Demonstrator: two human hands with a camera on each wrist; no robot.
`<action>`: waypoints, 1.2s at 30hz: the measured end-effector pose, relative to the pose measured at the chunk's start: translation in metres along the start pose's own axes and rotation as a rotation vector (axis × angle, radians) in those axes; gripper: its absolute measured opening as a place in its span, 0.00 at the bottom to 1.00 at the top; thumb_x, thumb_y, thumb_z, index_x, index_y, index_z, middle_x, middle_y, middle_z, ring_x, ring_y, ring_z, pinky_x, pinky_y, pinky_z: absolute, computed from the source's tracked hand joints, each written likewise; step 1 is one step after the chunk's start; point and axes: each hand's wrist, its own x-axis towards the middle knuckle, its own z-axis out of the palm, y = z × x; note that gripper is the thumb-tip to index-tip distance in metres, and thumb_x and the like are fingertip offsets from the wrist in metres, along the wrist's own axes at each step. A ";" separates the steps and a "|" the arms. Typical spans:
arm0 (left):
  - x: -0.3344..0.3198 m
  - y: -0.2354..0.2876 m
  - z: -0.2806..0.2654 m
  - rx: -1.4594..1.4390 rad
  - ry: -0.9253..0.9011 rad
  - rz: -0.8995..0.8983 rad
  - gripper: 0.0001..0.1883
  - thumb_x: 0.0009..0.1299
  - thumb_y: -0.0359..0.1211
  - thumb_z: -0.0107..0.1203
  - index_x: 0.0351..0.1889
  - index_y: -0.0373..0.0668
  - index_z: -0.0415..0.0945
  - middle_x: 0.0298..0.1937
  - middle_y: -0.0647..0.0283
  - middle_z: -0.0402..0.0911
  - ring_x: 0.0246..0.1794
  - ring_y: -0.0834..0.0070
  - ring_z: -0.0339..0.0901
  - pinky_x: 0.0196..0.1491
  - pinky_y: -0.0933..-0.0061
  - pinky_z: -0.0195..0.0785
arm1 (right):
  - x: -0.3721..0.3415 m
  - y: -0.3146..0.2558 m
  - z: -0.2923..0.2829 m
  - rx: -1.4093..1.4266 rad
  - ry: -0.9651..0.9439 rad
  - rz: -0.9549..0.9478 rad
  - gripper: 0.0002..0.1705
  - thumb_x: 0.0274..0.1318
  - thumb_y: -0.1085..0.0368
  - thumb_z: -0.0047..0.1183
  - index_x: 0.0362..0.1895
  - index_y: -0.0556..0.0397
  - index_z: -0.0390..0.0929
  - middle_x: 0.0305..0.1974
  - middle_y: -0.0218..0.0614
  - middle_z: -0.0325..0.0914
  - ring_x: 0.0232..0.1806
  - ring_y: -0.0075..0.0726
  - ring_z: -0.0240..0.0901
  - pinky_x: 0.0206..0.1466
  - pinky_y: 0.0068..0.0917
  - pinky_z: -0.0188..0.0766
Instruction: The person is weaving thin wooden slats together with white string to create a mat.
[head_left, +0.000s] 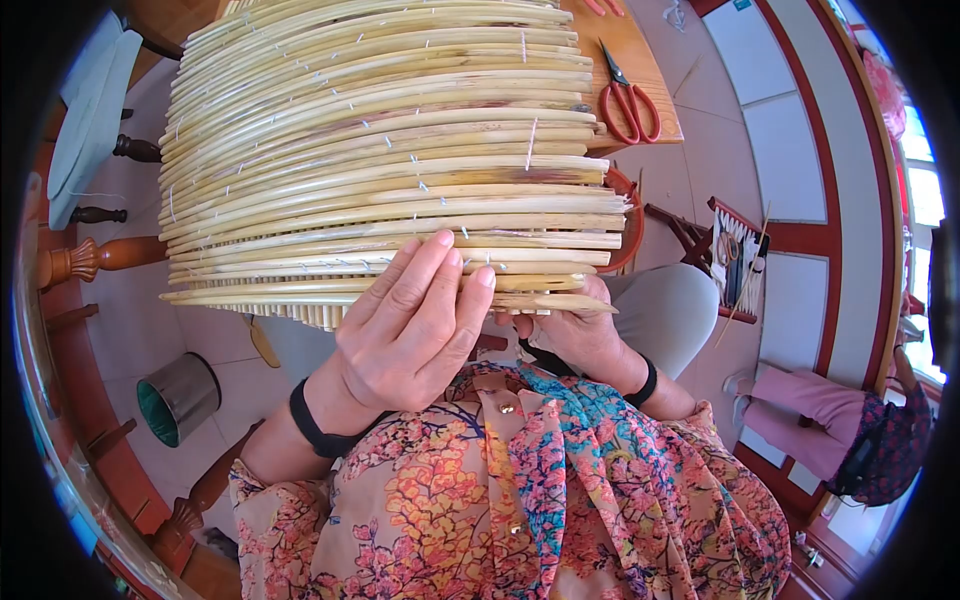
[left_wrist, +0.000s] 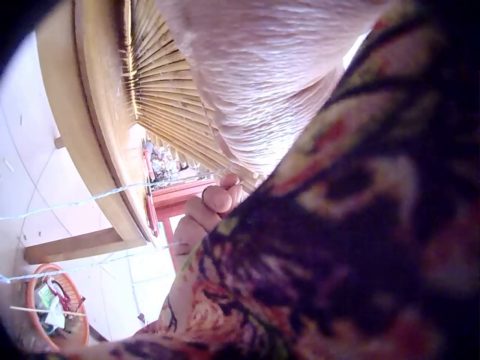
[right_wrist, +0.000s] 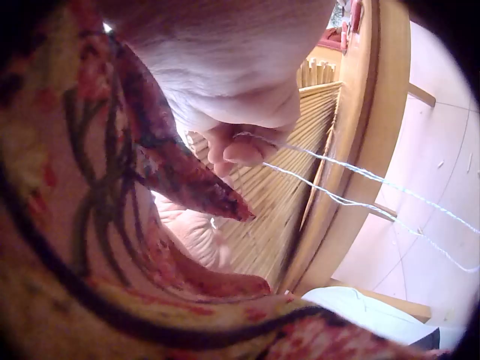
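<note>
Pale stalks tied with short threads form a mat (head_left: 380, 150). My left hand (head_left: 415, 325) lies over its near edge, nearly straight fingers resting on the stalks, thumb hidden. At the near right corner, my right hand (head_left: 585, 335) grips the stalk ends, its fingers partly under them. In the right wrist view, a light blue string (right_wrist: 360, 171) runs to the curled fingers of the right hand (right_wrist: 247, 146). The left wrist view shows the mat (left_wrist: 169, 90) beside the large, close left hand (left_wrist: 262, 67).
Red-handled scissors (head_left: 630, 108) lie on the wooden table (head_left: 655, 95) at the mat's right. An orange basket (left_wrist: 81, 319) stands on the floor. A metal bin (head_left: 190, 395) is at lower left, a folding stool (head_left: 735, 260) at right. Someone in pink trousers (head_left: 805, 410) is at far right.
</note>
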 end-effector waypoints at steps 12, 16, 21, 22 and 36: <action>0.004 -0.001 -0.001 0.005 0.000 -0.008 0.12 0.61 0.27 0.55 0.42 0.34 0.80 0.39 0.55 0.78 0.48 0.57 0.78 0.49 0.61 0.77 | 0.001 -0.010 0.001 0.019 0.021 0.105 0.08 0.64 0.69 0.46 0.42 0.58 0.77 0.28 0.34 0.79 0.22 0.19 0.71 0.23 0.15 0.68; 0.005 -0.001 0.001 0.000 0.022 -0.026 0.13 0.60 0.27 0.56 0.42 0.34 0.80 0.40 0.55 0.78 0.47 0.57 0.78 0.49 0.62 0.77 | 0.002 -0.014 0.002 0.076 0.002 0.078 0.10 0.64 0.66 0.48 0.42 0.58 0.76 0.28 0.33 0.78 0.22 0.18 0.69 0.24 0.15 0.68; 0.006 0.000 0.001 0.006 0.042 -0.024 0.13 0.59 0.26 0.56 0.42 0.35 0.80 0.40 0.55 0.78 0.47 0.58 0.78 0.48 0.62 0.77 | 0.003 -0.018 0.003 0.143 0.028 0.232 0.13 0.64 0.65 0.48 0.50 0.59 0.69 0.30 0.34 0.79 0.23 0.16 0.69 0.25 0.14 0.67; 0.006 0.001 0.001 0.011 0.051 -0.029 0.13 0.59 0.26 0.56 0.42 0.35 0.80 0.40 0.54 0.78 0.47 0.58 0.78 0.47 0.63 0.77 | 0.002 -0.019 0.003 0.142 0.030 0.223 0.13 0.64 0.65 0.48 0.50 0.59 0.69 0.30 0.34 0.79 0.23 0.16 0.69 0.25 0.14 0.67; 0.008 -0.002 0.023 0.027 0.147 0.033 0.16 0.52 0.27 0.55 0.40 0.33 0.80 0.38 0.53 0.78 0.45 0.57 0.78 0.46 0.63 0.76 | 0.003 -0.028 0.015 -0.030 0.220 0.226 0.25 0.67 0.51 0.39 0.37 0.64 0.75 0.25 0.35 0.75 0.22 0.22 0.68 0.26 0.19 0.66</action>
